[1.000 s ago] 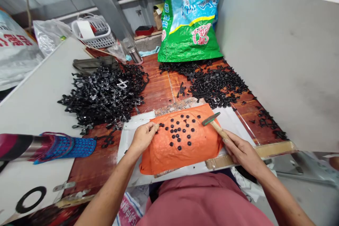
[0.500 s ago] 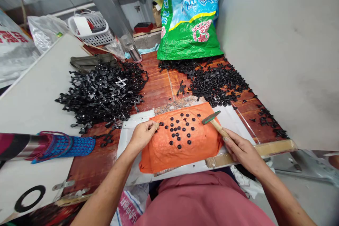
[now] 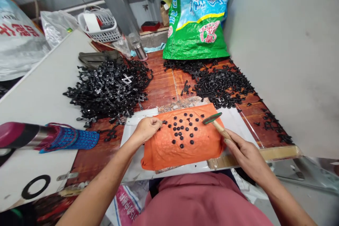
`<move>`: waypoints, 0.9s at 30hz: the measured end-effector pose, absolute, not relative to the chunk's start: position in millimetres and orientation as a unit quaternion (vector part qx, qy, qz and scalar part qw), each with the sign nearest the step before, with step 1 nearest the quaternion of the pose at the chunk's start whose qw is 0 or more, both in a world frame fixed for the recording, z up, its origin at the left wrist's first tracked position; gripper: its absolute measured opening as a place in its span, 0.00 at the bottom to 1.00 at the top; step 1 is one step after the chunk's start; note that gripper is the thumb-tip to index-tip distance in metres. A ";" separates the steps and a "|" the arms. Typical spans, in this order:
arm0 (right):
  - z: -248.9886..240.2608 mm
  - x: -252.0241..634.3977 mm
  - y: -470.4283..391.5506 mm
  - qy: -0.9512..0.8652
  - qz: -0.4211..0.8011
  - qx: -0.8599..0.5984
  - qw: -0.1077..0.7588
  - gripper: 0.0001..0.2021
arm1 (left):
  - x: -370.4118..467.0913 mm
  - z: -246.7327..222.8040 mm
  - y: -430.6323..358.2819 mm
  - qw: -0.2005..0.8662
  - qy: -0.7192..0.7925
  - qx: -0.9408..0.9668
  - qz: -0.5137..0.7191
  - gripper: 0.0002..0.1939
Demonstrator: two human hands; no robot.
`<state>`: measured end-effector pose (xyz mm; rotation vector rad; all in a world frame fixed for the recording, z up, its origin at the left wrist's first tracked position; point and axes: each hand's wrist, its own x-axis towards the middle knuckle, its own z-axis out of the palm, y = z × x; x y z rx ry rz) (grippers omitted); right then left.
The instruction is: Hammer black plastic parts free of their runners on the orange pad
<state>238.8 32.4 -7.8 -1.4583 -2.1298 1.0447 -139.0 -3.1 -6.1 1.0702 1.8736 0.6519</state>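
An orange cloth pad (image 3: 159, 155) lies in front of me with several small round black caps (image 3: 181, 146) scattered over it. At its upper left, my left hand (image 3: 148, 129) is closed, thumb and finger pinched on a small black plastic part (image 3: 164, 122) that pokes out at the fingertips; the rest of that part is hidden. My right hand (image 3: 243, 153) is wrapped round the wooden handle of a hammer (image 3: 220, 129). The hammer's worn green head (image 3: 212, 118) is over the pad's upper right, beside the caps; whether it touches the cloth I cannot tell.
Black jointed parts form a big heap (image 3: 108, 88) at left; smaller black pieces form another (image 3: 222, 84) at back right. A green and blue sack (image 3: 196, 46) stands behind. Grey boards (image 3: 280, 60) flank the table. A bottle in a blue knitted sleeve (image 3: 74, 139) lies at left.
The whole view has turned slightly to the left, so things sit further right. Both hands keep nearly the same place and grip over the pad.
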 end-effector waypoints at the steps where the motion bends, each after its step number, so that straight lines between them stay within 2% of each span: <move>1: -0.6 232.4 32.9 -0.773 0.352 -0.502 0.161 0.25 | -138.7 -4.9 -1.8 0.439 0.750 0.420 0.262 0.12; 7: 30.4 164.4 46.1 -0.876 0.286 -0.379 0.087 0.23 | -138.3 0.7 2.2 0.488 0.738 0.381 0.268 0.11; 13: 28.8 124.2 61.0 -0.901 0.235 -0.359 0.057 0.24 | -138.5 0.0 1.2 0.511 0.725 0.368 0.280 0.11; 18: 26.0 117.7 58.9 -0.916 0.196 -0.340 0.090 0.25 | -139.2 -5.0 1.5 0.509 0.725 0.364 0.288 0.11; 23: 26.0 110.6 55.1 -0.929 0.156 -0.332 0.043 0.24 | -139.2 -7.1 1.3 0.506 0.724 0.369 0.289 0.12; 27: 28.5 109.1 54.4 -0.925 0.170 -0.332 0.072 0.26 | -138.7 -8.8 0.5 0.499 0.725 0.374 0.292 0.14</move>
